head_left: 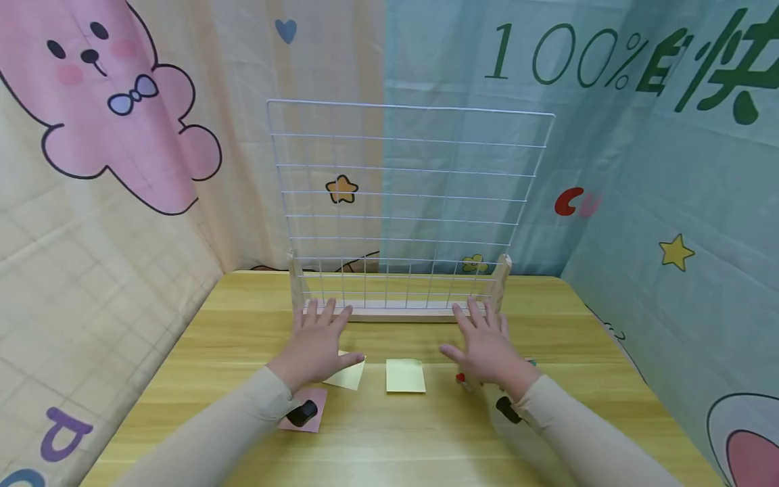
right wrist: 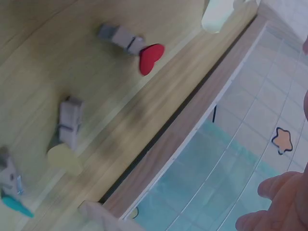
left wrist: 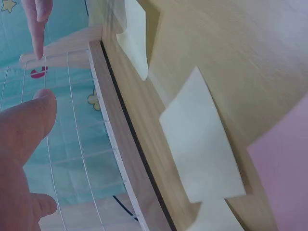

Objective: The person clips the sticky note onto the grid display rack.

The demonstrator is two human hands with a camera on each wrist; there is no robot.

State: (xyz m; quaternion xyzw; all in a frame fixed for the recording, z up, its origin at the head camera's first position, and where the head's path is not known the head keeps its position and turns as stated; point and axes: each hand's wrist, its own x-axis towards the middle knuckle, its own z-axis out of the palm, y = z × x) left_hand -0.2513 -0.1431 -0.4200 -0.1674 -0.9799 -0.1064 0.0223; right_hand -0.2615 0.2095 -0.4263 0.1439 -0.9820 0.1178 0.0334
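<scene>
My left hand [head_left: 313, 348] is held out palm down with fingers spread, before the left part of a white wire grid rack [head_left: 402, 314] on a wooden base. My right hand [head_left: 487, 348] mirrors it before the right part. Neither hand holds anything. Partly under the left hand lie a pale yellow sticky note [head_left: 349, 377] and a pink sticky note [head_left: 313, 419]. Another yellow sticky note [head_left: 405, 376] lies between the hands. Near the right hand are small wooden clothespins, one with a red heart [right wrist: 151, 58], one with a yellowish heart [right wrist: 65, 159], one with a teal piece [right wrist: 17, 206].
The wooden table [head_left: 389, 446] carries everything. The grid stands upright near the table's back edge, between two wooden end posts, one at the right [head_left: 500, 281]. Printed curtains [head_left: 639, 203] hang behind and at both sides.
</scene>
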